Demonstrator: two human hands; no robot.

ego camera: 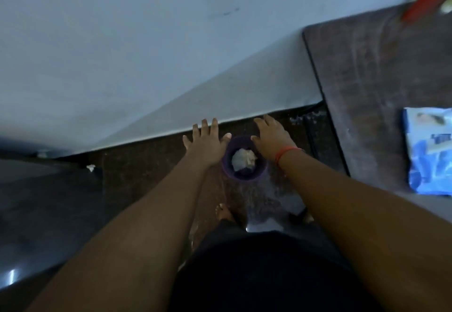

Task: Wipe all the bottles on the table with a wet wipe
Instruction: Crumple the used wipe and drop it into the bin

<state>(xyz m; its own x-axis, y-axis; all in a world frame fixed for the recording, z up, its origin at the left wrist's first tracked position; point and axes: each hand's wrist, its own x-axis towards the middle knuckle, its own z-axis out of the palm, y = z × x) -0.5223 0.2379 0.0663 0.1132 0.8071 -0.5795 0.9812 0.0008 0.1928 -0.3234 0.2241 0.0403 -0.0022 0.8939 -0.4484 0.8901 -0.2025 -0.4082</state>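
view: head camera is looking down past both forearms at the floor; the frame is tilted and dim
left hand: (pixel 206 141) is hovering with fingers spread straight, holding nothing, at 9 o'clock of the bin, thumb tip just reaching the rim
right hand: (pixel 271 137) is hovering palm down with relaxed fingers, holding nothing, at 1 o'clock of the bin; a red wrist band (pixel 285 153) is showing on it
bin: (pixel 244 176) small purple round one, standing upright on the dark floor (pixel 146 170) between the two hands, against the foot of the pale wall (pixel 146 55)
used wipe: (pixel 243 160) white crumpled wad is lying inside the bin, touching neither hand
table: (pixel 362 91) brown top is running along the right edge of frame, at 3 o'clock of the hands and well apart from them
wipe pack: (pixel 428 150) blue and white, lying flat on the table near its front edge, cut off by the frame edge
bottles: none are showing here, so I cannot tell where they are standing or how many are done
key relation: pack and table are lying to the right, so the right hand is the nearer one; the pack's long axis is running roughly toward and away from the person
judgement: looks like a wipe is being binned; whether the task is ending or a fresh wipe is due cannot be told
feet: (pixel 226 214) bare, standing just short of the bin at 6 o'clock
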